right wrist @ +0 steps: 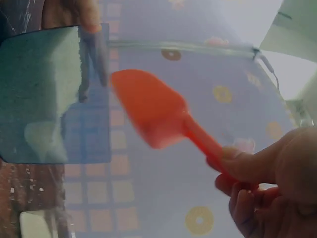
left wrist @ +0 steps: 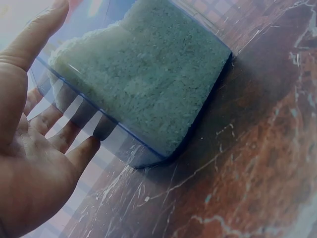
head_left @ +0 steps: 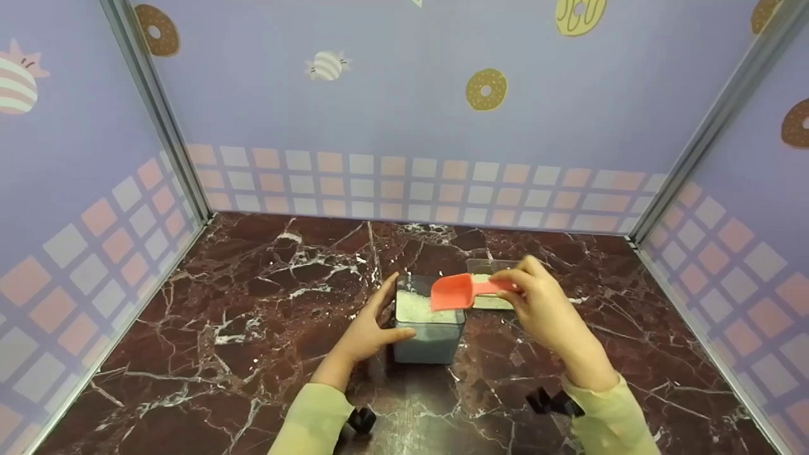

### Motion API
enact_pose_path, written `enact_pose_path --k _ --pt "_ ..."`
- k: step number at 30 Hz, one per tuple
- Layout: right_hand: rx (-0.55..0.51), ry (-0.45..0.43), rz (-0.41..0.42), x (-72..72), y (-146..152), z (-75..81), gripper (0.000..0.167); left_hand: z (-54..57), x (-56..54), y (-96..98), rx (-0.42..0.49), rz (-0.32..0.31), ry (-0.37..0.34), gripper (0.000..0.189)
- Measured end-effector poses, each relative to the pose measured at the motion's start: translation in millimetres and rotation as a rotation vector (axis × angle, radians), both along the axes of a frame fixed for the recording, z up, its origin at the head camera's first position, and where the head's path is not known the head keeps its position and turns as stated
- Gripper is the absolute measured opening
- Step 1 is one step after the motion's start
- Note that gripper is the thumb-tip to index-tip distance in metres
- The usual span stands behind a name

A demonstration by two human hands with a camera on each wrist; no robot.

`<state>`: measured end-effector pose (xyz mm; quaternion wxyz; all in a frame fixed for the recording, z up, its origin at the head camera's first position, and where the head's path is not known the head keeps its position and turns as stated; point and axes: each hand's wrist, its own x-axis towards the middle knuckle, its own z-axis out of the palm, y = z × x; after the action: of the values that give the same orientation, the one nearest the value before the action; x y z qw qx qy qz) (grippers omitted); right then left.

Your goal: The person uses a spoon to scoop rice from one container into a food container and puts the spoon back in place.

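Note:
A clear blue-tinted plastic container (head_left: 428, 344) stands upright on the table, largely filled with white rice (head_left: 414, 308). My left hand (head_left: 374, 328) holds it from the left, the thumb at the near side and the fingers along the left wall; in the left wrist view the fingertips touch the clear wall (left wrist: 148, 144). My right hand (head_left: 547, 309) pinches the handle of a red scoop (head_left: 452, 292), whose bowl is above the container's right part. In the right wrist view the scoop (right wrist: 153, 109) is tilted; whether rice lies in its bowl I cannot tell.
Behind the right hand sits a second clear box (head_left: 490, 265) with rice in it, partly hidden. White grains are scattered over the dark red marbled table (head_left: 265, 303). Patterned panels (head_left: 392, 114) enclose the back and both sides.

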<state>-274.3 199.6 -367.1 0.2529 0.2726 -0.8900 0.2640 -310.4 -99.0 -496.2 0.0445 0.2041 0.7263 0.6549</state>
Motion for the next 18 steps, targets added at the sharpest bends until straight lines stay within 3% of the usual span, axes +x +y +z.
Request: enact_pose_path --k 6,10,15,18 --pt "0.299 -0.014 0.02 -6.4 -30.4 36.0 0.008 1.0 -0.7 0.0 0.004 0.001 0.007 0.113" --pt "0.496 -0.115 -0.027 -10.6 -55.7 54.2 0.01 2.1 0.5 0.2 0.006 0.0 0.0 0.115" --pt "0.701 -0.253 -0.073 -13.5 -86.6 60.8 0.021 3.2 1.4 -0.2 0.014 -0.001 -0.005 0.114" --pt "0.759 -0.247 -0.064 -15.0 -98.6 60.0 0.018 3.3 1.6 -0.8 0.014 -0.004 0.0 0.113"
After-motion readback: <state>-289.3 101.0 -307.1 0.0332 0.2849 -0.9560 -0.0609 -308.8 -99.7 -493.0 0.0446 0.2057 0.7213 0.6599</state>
